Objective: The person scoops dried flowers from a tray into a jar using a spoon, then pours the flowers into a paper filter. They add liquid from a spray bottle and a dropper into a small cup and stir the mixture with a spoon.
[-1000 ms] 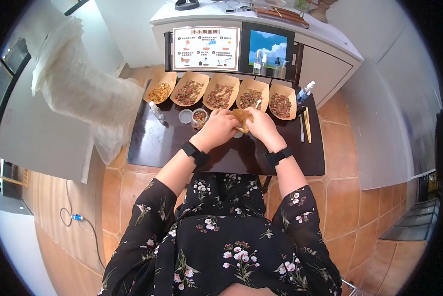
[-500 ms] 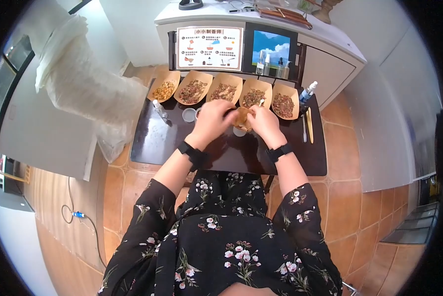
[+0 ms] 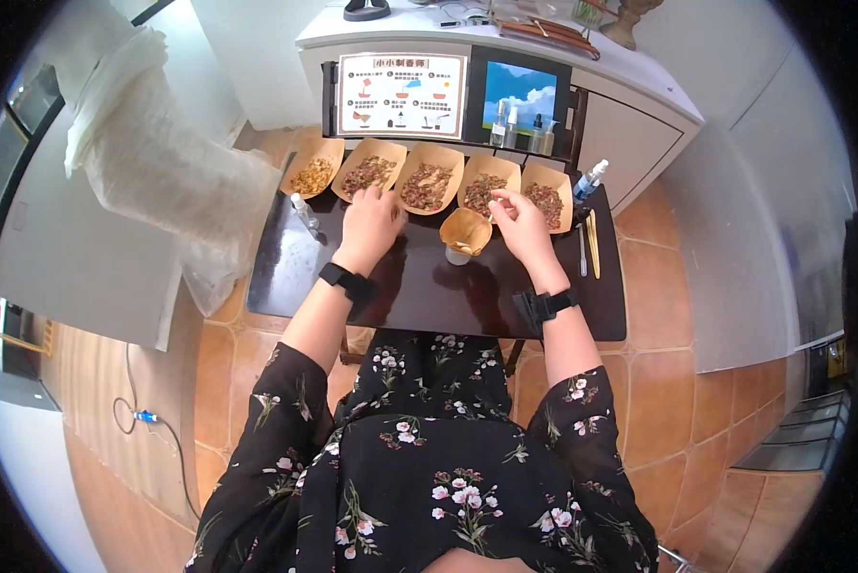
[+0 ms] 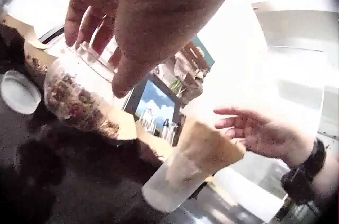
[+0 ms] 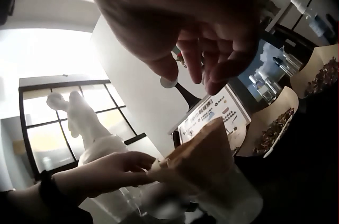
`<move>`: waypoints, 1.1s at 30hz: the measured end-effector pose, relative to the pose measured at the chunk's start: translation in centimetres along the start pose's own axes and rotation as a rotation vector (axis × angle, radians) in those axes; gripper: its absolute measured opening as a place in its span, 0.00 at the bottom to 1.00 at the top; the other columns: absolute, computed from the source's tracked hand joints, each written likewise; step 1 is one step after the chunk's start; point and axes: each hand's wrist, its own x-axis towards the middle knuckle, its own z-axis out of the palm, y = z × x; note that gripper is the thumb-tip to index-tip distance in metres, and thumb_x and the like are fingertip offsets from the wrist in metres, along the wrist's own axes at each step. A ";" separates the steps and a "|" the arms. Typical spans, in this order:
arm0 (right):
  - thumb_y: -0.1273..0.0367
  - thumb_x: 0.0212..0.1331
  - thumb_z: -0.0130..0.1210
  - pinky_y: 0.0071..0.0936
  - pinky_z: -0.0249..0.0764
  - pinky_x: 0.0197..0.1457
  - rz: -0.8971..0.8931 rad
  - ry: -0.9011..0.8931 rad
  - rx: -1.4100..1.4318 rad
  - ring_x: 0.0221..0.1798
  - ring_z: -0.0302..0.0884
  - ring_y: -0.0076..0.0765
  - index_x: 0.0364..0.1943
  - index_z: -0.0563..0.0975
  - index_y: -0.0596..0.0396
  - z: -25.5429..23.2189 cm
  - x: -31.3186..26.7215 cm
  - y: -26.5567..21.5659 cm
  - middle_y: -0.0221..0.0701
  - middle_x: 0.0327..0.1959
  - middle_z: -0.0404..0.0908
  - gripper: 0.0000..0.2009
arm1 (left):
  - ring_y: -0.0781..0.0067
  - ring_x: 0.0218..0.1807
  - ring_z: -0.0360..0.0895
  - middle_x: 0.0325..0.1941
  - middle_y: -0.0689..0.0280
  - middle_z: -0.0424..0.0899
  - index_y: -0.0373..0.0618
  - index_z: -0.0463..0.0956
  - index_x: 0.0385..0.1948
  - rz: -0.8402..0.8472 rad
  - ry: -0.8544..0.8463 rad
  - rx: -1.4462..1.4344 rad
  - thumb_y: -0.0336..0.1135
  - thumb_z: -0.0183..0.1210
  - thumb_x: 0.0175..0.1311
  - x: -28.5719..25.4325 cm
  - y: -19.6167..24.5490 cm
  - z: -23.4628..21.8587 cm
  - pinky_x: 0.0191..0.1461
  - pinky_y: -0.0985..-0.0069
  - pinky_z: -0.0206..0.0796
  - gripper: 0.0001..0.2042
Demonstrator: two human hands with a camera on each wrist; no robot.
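Note:
My left hand (image 3: 371,227) grips a clear jar (image 4: 74,97) of dried petals by its upper part, fingers on one side and thumb on the other. In the head view that hand covers most of the jar. To its right stands a frosted cup (image 4: 161,187) with a brown paper cone (image 3: 466,229) set in its mouth. My right hand (image 3: 524,229) hovers just right of the cone, its fingertips together. A small white spoon (image 5: 168,82) pokes out at its thumb, mostly hidden by the fingers. A round clear lid (image 4: 21,91) lies beside the jar.
Several paper trays of dried petals line the table's back, including a yellowish one (image 3: 312,176). A spray bottle (image 3: 305,212) stands left, a blue one (image 3: 591,179) right. Chopsticks (image 3: 594,244) lie at the right edge. Behind are a printed sign (image 3: 400,95) and small bottles (image 3: 512,126).
Both hands have let go of the paper cone, which now sits in the cup. The left hand has moved left to the jar, and the right hand has shifted slightly right.

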 end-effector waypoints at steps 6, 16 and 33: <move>0.60 0.70 0.53 0.24 0.79 0.39 0.216 -0.121 0.602 0.42 0.81 0.28 0.59 0.75 0.54 -2.0 -0.2 -2.9 0.33 0.48 0.81 0.19 | 0.50 0.51 0.75 0.46 0.57 0.79 0.45 0.78 0.47 0.242 0.239 -0.394 0.37 0.69 0.50 3.6 5.5 -6.8 0.55 0.61 0.70 0.20; 0.54 0.72 0.48 0.38 0.78 0.52 0.350 -0.340 1.006 0.57 0.74 0.30 0.69 0.63 0.46 -2.9 -1.0 -0.7 0.28 0.62 0.71 0.26 | 0.49 0.60 0.71 0.56 0.54 0.77 0.45 0.71 0.60 0.300 -0.021 -0.747 0.37 0.70 0.53 4.2 10.1 -5.1 0.64 0.61 0.64 0.30; 0.58 0.55 0.66 0.34 0.71 0.62 0.021 -0.087 0.068 0.58 0.76 0.42 0.62 0.70 0.54 -1.9 -1.3 -1.0 0.42 0.60 0.75 0.31 | 0.59 0.50 0.77 0.41 0.66 0.81 0.47 0.80 0.30 0.351 -0.039 -0.477 0.28 0.64 0.51 -0.3 3.9 0.1 0.54 0.63 0.70 0.05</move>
